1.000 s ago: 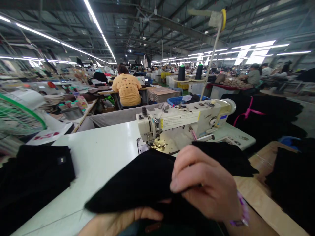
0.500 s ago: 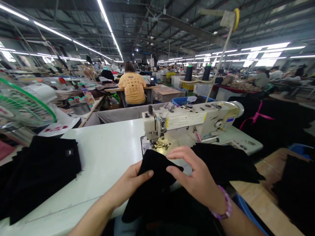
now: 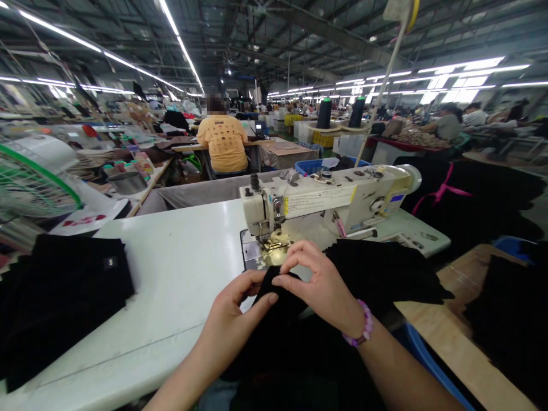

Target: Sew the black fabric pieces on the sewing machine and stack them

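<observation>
Both my hands grip one piece of black fabric [image 3: 278, 317] at the front edge of the sewing table, just short of the needle area. My left hand [image 3: 237, 305] has its thumb on top of the cloth and its fingers curled behind. With thumb and fingertips, my right hand [image 3: 314, 277] pinches the cloth's upper edge; a purple beaded bracelet circles that wrist. Right behind the hands stands the sewing machine [image 3: 319, 197], its presser foot [image 3: 269, 244] over the metal plate. The fabric's lower part hangs into the dark area over my lap.
A stack of black pieces [image 3: 71, 302] lies left on the white table [image 3: 184, 251]. More black pieces [image 3: 381, 268] lie right of the machine. At far left is a green-rimmed fan [image 3: 38, 177]. A wooden board [image 3: 454, 337] stands at right. A person [image 3: 222, 140] sits ahead.
My right hand has moved left, now pinching the fabric's top edge close to my left hand. The left hand has curled further round the cloth. The whole view has shifted slightly.
</observation>
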The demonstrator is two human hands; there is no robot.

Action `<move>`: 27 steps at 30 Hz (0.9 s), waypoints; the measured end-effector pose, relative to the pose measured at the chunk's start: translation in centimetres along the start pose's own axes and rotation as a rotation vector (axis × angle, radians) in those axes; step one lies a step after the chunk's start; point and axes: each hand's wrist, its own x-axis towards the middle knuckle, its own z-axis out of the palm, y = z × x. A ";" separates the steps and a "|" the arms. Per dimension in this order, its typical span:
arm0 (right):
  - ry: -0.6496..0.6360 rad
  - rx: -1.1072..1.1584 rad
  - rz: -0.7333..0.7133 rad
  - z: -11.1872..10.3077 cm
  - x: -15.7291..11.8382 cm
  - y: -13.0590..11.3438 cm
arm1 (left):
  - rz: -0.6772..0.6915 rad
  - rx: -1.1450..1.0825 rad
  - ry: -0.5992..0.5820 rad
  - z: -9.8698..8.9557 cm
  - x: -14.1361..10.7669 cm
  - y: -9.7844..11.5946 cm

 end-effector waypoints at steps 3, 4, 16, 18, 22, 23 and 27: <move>0.022 -0.123 -0.084 0.3 -0.3 0.1 | -0.029 -0.049 0.108 0.1 0.0 0.4; 0.016 -0.150 -0.105 0.3 -0.4 0.1 | -0.061 -0.105 0.117 0.2 -0.1 0.4; -0.185 0.002 0.092 0.3 -1.2 0.3 | -0.381 -0.549 0.043 0.7 0.1 -0.5; -0.200 0.008 0.088 0.3 -1.1 0.3 | -0.354 -0.531 0.070 0.7 0.4 -0.4; -0.205 0.013 0.075 0.2 -1.1 0.5 | -0.300 -0.484 0.118 0.7 0.7 -0.1; -0.205 0.014 0.074 0.2 -1.1 0.5 | -0.281 -0.462 0.121 0.7 0.7 0.0; -0.201 -0.012 0.076 0.6 -1.3 0.5 | -0.124 -0.263 0.147 0.6 0.6 0.2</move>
